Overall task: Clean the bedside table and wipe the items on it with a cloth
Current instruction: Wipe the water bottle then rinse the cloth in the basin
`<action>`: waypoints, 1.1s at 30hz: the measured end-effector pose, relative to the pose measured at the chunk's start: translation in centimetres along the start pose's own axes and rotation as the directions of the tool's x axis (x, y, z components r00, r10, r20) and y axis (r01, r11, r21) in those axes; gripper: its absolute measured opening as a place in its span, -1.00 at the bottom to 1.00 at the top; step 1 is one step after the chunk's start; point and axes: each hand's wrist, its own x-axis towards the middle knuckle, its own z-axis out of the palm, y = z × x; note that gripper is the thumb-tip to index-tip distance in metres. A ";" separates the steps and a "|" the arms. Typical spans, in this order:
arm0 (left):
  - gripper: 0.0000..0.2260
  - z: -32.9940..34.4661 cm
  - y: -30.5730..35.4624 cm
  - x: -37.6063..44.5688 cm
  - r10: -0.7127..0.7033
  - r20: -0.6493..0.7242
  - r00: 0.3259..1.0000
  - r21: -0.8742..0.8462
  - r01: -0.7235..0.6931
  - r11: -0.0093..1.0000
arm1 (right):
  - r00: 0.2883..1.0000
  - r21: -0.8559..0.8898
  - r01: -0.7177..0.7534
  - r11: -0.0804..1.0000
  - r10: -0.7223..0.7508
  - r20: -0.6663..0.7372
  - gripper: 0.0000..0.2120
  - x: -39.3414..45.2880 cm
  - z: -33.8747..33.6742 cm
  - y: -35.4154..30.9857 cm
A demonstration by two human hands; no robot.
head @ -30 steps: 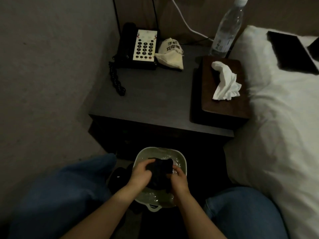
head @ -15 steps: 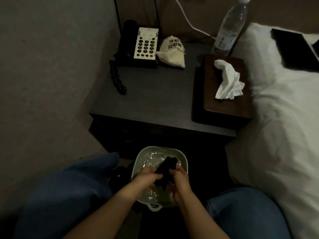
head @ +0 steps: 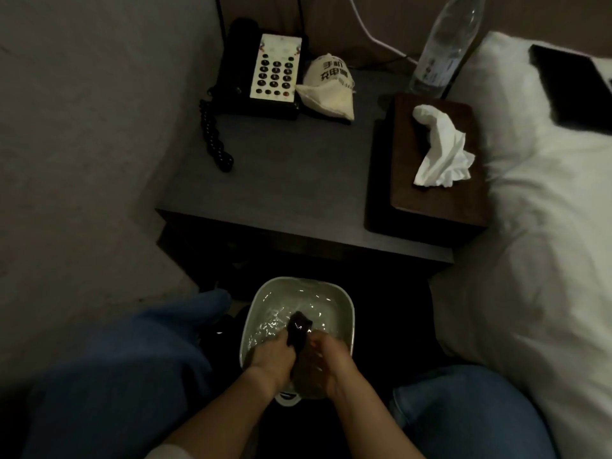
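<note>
Cloth point(head: 299, 329), dark and soaked, bunched up between both hands over a pale basin point(head: 347, 313) full of water, down on the floor right in front of the bedside table point(head: 291, 180). Left hand point(head: 271, 359) curled round the near-left part of it, right hand point(head: 326, 357) curled round the other side, knuckles almost touching, one end of the fabric poking up above the fingers. Hard to say if the lower fingers sit under the water or just above it, pretty dim down there.

Up on the tabletop: black phone point(head: 261, 71) with a pale keypad at the back left, coiled cord point(head: 213, 137) trailing forward off its left side. Small cream drawstring pouch point(head: 328, 89) with printed characters just beside the phone's right edge. Clear water bottle point(head: 443, 51) standing at the back right corner. Brown wooden tissue box point(head: 433, 190) along the right edge, white tissue point(head: 442, 147) sticking out the top.

White bedding point(head: 536, 246) off to the right with a dark flat thing point(head: 573, 84) lying on it. Blue-jeaned knees point(head: 109, 369) either side of the basin.
</note>
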 end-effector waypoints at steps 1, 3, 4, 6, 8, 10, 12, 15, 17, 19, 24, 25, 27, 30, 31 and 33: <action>-0.57 0.1 -0.1 0.0 0.012 0.009 1.000 -0.014 -0.012 1.000 | 1.000 0.011 -0.006 1.000 0.006 0.020 -0.60 0.0 0.0 0.0; -0.56 -0.5 -0.3 -0.1 0.008 0.024 1.000 -0.093 -0.006 0.996 | 0.999 0.054 -0.016 0.998 0.013 0.041 -0.47 -0.1 -0.1 0.1; -0.59 -1.1 -0.2 -0.3 -0.009 0.023 1.000 -0.145 0.012 0.989 | 0.999 0.070 -0.015 0.997 0.012 0.036 -0.47 0.1 -0.1 0.1; -0.67 -2.8 -0.2 -0.6 -0.049 -0.015 0.999 -0.261 0.044 0.964 | 1.000 0.069 -0.010 0.998 0.011 -0.002 -0.61 0.1 -0.1 0.0; -0.76 -4.6 0.0 -1.2 -0.075 -0.093 0.993 -0.380 0.035 0.924 | 0.999 0.095 -0.014 0.995 0.017 -0.028 -0.71 -0.2 0.0 -0.2; -0.76 -6.3 0.0 -1.9 -0.066 -0.156 0.985 -0.475 -0.016 0.880 | 1.000 0.176 -0.018 0.984 0.017 0.006 -0.72 -0.3 0.5 -0.2; -0.72 -7.8 0.1 -3.2 -0.048 -0.180 0.982 -0.615 -0.074 0.785 | 0.999 0.294 -0.016 0.956 0.007 0.033 -0.67 -0.4 1.0 -0.3; -0.71 -9.2 -0.1 -5.3 -0.035 -0.196 0.980 -0.809 -0.141 0.570 | 0.996 0.445 -0.028 0.895 -0.011 0.084 -0.58 -0.6 1.6 -1.1; -0.70 -9.3 -0.5 -6.8 0.014 -0.193 0.981 -0.884 -0.180 0.431 | 0.991 0.483 -0.043 0.875 -0.023 0.132 -0.59 -1.0 1.7 -1.6; -0.67 -9.2 -0.9 -7.6 0.002 -0.169 0.986 -0.933 -0.161 0.323 | 0.989 0.448 -0.043 0.893 -0.025 0.144 -0.63 -1.5 1.7 -2.2; -0.66 -7.9 -1.8 -7.9 0.011 0.305 0.952 -0.940 0.303 -0.154 | 0.995 0.317 0.040 0.948 -0.065 0.070 -0.73 -1.6 2.0 -3.3; -0.66 -7.4 -2.0 -7.8 0.095 0.345 0.934 -0.901 0.357 -0.246 | 0.993 0.311 0.055 0.949 -0.085 0.083 -0.76 -1.8 1.9 -3.2; -0.70 -6.7 -2.2 -7.7 0.180 0.344 0.921 -0.842 0.388 -0.376 | 0.984 0.315 0.060 0.947 -0.109 0.141 -0.87 -2.3 1.7 -3.1; -0.75 -6.2 -2.2 -7.5 0.245 0.306 0.920 -0.846 0.380 -0.374 | 0.975 0.243 0.190 0.951 -0.212 0.064 -0.75 -2.2 1.3 -3.1; -0.77 -6.2 -2.2 -7.5 0.262 0.295 0.919 -0.854 0.376 -0.358 | 0.967 0.198 0.239 0.951 -0.251 0.038 -0.75 -2.2 1.4 -3.1; -0.80 -6.1 -2.1 -7.4 0.269 0.269 0.925 -0.879 0.350 -0.325 | 0.959 0.113 0.279 0.954 -0.282 0.013 -0.80 -2.1 1.5 -3.2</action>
